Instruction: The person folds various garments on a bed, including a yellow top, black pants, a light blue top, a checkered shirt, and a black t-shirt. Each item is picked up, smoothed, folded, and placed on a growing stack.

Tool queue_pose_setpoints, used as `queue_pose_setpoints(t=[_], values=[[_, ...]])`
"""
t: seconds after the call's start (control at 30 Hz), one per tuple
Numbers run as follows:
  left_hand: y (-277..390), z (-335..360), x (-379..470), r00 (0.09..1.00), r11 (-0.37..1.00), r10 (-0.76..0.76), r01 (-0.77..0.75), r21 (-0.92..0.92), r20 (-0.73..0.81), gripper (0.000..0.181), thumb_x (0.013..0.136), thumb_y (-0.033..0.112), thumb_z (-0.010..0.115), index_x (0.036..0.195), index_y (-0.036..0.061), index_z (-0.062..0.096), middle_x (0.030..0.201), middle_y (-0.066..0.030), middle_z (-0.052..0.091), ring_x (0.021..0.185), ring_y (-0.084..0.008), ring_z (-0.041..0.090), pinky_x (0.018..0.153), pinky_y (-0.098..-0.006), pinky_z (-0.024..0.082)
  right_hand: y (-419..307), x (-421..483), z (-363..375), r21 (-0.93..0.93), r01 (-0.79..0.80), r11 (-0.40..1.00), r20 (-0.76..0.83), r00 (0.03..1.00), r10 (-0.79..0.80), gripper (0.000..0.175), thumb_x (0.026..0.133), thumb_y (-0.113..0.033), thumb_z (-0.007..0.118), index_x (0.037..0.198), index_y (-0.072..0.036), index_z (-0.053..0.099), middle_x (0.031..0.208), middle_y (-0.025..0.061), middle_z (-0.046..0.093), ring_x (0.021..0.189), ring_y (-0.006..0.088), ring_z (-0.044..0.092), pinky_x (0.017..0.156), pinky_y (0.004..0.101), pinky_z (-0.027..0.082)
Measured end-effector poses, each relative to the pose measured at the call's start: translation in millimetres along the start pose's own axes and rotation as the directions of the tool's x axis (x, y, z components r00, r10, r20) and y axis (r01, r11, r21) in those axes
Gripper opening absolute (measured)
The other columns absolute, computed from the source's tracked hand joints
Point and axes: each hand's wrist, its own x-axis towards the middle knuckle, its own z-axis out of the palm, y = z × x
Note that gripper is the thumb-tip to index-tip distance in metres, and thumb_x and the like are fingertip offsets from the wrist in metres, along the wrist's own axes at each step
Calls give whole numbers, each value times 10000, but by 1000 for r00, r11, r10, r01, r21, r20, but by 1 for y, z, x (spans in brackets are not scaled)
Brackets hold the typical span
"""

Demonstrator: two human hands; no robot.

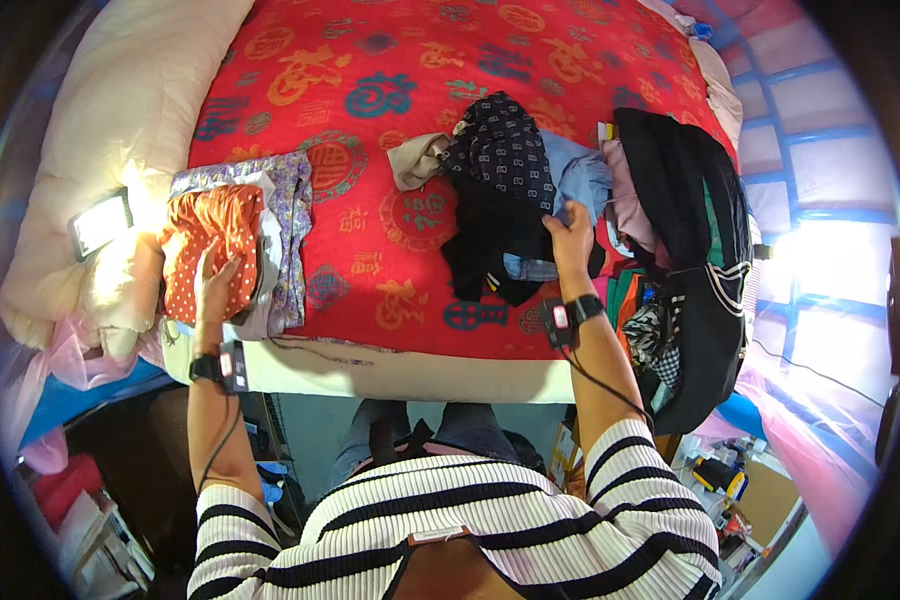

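My left hand [216, 281] rests on an orange polka-dot garment [221, 217], its fingers apart. That garment lies folded on top of a stack with white cloth and a purple floral fabric [293, 202] beneath. My right hand [572, 238] is at the right side of a loose heap, touching a black garment [495, 232]; whether its fingers pinch the cloth is unclear. In the heap also lie a dark patterned garment [506, 150], a light blue denim piece [576, 174] and a beige cloth [418, 161].
An open black bag [675, 187] packed with clothes stands at the right of the red patterned bedspread [375, 52]. A rolled cream quilt [135, 82] lies along the left, with a glowing lamp or screen [102, 224] on it. Pink netting [810, 435] hangs at the lower right.
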Motion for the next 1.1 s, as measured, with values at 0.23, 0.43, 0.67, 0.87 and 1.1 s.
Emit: queue_pose_setpoints(t=[0.23,0.43,0.67,0.87,1.1], values=[[33,82,-120,783,772,594,-491,403,-184,376,745,28,686,1107,20,581,1037,-152,591,968,-220,558,827,-318,473,-20,30,26,-248,88,965,428,903,28,404,718,-274,708,1040,-46,622,1011,217,656,980,401,614,819,453,491],[56,203,-196,909,772,-134,346,-533,396,258,871,146,632,1113,66,591,998,-58,633,952,-168,601,902,-334,465,-72,-45,-5,377,-204,903,769,612,-182,109,766,-74,652,825,-3,594,663,13,576,538,102,545,505,260,451],[102,256,-227,700,104,-116,714,-693,704,454,964,383,391,1227,54,562,1132,-129,642,953,-283,641,829,-429,541,-114,-137,-88,309,-480,821,851,-245,-464,157,806,-57,634,721,-59,502,665,-9,521,563,75,517,521,237,437],[109,231,-226,849,290,-89,523,-801,522,329,895,167,542,1183,7,540,1111,-130,646,969,-262,650,871,-415,539,-107,-82,-136,480,-447,755,854,41,-518,88,810,-67,638,890,-46,609,753,-16,570,714,92,549,659,261,453],[239,150,-209,962,478,187,89,-874,201,143,945,154,558,840,109,471,652,-16,550,510,-144,542,534,-348,505,-172,47,-196,741,-593,315,625,436,-648,220,864,-60,594,1075,2,597,997,56,647,963,157,614,866,299,487]])
